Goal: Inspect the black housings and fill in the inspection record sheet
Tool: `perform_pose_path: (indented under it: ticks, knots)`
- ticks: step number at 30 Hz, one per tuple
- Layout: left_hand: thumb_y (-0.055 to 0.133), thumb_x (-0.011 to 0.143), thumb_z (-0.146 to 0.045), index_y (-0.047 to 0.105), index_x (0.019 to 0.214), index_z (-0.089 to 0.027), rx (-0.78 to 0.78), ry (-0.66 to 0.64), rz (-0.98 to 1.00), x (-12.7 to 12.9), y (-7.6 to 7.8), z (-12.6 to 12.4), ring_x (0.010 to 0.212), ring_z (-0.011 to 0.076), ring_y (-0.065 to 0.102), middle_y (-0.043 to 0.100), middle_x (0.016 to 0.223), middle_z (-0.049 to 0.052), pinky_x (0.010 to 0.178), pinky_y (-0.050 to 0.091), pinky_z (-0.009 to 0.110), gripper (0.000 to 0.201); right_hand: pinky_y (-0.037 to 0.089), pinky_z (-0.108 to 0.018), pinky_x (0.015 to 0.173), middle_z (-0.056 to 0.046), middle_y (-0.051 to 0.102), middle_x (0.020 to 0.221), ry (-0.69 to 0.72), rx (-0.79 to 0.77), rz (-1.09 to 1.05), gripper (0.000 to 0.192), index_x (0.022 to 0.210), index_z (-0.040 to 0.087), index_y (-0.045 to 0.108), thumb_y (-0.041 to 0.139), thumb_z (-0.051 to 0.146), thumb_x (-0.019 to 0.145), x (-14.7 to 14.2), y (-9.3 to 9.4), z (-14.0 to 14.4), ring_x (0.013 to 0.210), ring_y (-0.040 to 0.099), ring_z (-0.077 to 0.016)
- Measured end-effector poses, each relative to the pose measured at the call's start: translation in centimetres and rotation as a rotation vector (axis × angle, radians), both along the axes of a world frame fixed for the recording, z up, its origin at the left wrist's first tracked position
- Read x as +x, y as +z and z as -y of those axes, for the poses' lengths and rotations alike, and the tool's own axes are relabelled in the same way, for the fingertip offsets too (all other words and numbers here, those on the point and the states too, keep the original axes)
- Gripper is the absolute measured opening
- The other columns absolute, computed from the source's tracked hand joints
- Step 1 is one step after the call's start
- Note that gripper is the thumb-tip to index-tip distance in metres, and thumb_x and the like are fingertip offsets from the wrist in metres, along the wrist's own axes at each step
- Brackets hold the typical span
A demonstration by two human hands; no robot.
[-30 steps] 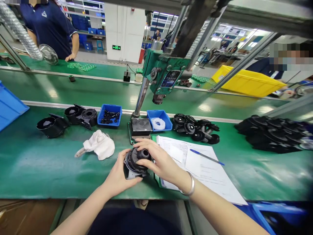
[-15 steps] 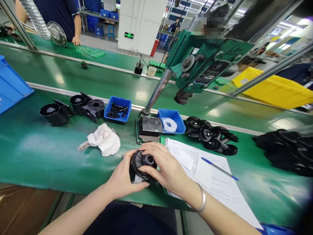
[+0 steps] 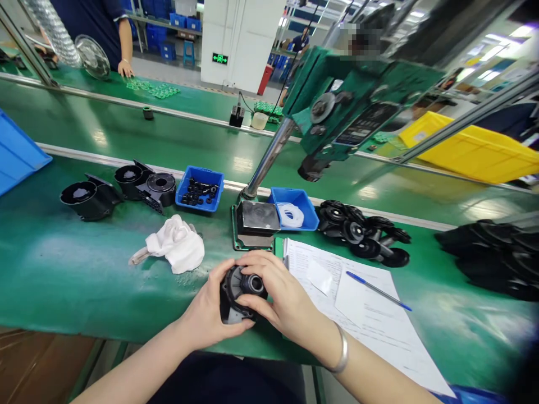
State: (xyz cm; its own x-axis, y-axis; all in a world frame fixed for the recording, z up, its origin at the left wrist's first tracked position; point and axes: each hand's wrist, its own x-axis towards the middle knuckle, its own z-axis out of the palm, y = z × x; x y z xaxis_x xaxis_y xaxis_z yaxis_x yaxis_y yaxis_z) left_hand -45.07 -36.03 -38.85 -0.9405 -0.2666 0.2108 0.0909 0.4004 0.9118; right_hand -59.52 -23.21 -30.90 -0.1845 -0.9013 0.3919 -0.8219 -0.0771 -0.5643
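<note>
The green desk (image 3: 92, 280) carried a press (image 3: 364, 126) at far centre and papers (image 3: 379, 331) at right. Left hand (image 3: 204, 315) and right hand (image 3: 282, 293) both grasped a round black housing (image 3: 239, 288) at near centre. A blue pen (image 3: 378, 290) lay across the papers.

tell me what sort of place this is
Probably a factory assembly workshop: what looks like a green press stands on the bench, with clustered black parts and a blue bin of small black pieces nearby.
</note>
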Motion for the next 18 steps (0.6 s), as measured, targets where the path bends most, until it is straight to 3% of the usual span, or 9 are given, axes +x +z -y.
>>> perform_pose_path:
  ticks: [3,7,10,12,15,16,18]
  knots:
    - [0.077,0.072,-0.022,0.022,0.143,-0.034,-0.098,-0.069,-0.025,-0.2,0.6,0.2,0.139,0.029,0.039,0.039,0.146,0.011,0.113,0.039,0.051,0.091,0.05,-0.048,0.1,-0.015,0.056,0.125,-0.036,-0.002,0.018,0.036,0.122,0.019,0.047,0.061,0.037,0.094,0.2,0.1,-0.5,0.123,0.051,-0.0266]
    - [0.076,0.07,-0.02,0.028,0.14,-0.034,-0.168,-0.088,0.05,-0.6,1.7,-0.2,0.134,0.0295,0.045,0.043,0.143,0.01,0.111,0.041,0.054,0.086,0.045,-0.047,0.109,-0.023,0.039,0.143,-0.058,-0.012,0.002,0.063,0.14,0.014,0.032,0.065,0.04,0.091,0.2,0.7,-1.5,0.138,0.038,-0.029]
    - [0.074,0.072,-0.022,0.03,0.138,-0.033,-0.235,-0.046,0.032,-1.1,3.6,-0.4,0.129,0.0291,0.05,0.049,0.138,0.009,0.109,0.043,0.055,0.08,0.045,-0.046,0.109,-0.022,0.043,0.142,-0.029,-0.055,-0.014,0.079,0.142,0.015,0.034,0.071,0.052,0.083,-1.4,3.5,-2.7,0.135,0.043,-0.0304]
    - [0.073,0.074,-0.025,0.031,0.137,-0.032,-0.274,-0.03,0.009,-2.1,5.8,0.0,0.128,0.0289,0.052,0.05,0.138,0.01,0.108,0.043,0.055,0.076,0.046,-0.048,0.108,-0.019,0.049,0.138,-0.071,-0.189,0.001,0.072,0.137,0.017,0.042,0.07,0.056,0.083,-3.5,7.2,-3.9,0.131,0.047,-0.0303]
    - [0.074,0.075,-0.031,0.034,0.138,-0.029,-0.263,0.009,-0.025,-5.2,9.7,1.0,0.125,0.0276,0.053,0.051,0.137,0.01,0.111,0.041,0.052,0.075,0.055,-0.039,0.096,-0.013,0.056,0.126,-0.325,-0.61,0.034,0.037,0.125,0.022,0.052,0.061,0.039,0.094,-7.9,15.1,-5.2,0.117,0.059,-0.0231]
    - [0.075,0.074,-0.034,0.034,0.137,-0.028,-0.239,0.026,-0.041,-6.5,10.7,1.3,0.125,0.0273,0.053,0.051,0.137,0.011,0.111,0.041,0.05,0.076,0.056,-0.036,0.095,-0.011,0.056,0.128,-0.398,-0.74,0.012,0.037,0.124,0.022,0.053,0.065,0.036,0.092,-9.5,18.0,-5.2,0.117,0.059,-0.022]
    - [0.079,0.07,-0.037,0.036,0.136,-0.026,-0.162,0.027,-0.055,-9.5,11.9,1.7,0.126,0.0275,0.053,0.051,0.137,0.011,0.112,0.039,0.049,0.079,0.053,-0.027,0.094,-0.007,0.054,0.135,-0.413,-0.881,-0.009,0.037,0.12,0.021,0.056,0.069,0.035,0.088,-12.5,23.8,-4.3,0.125,0.055,-0.0203]
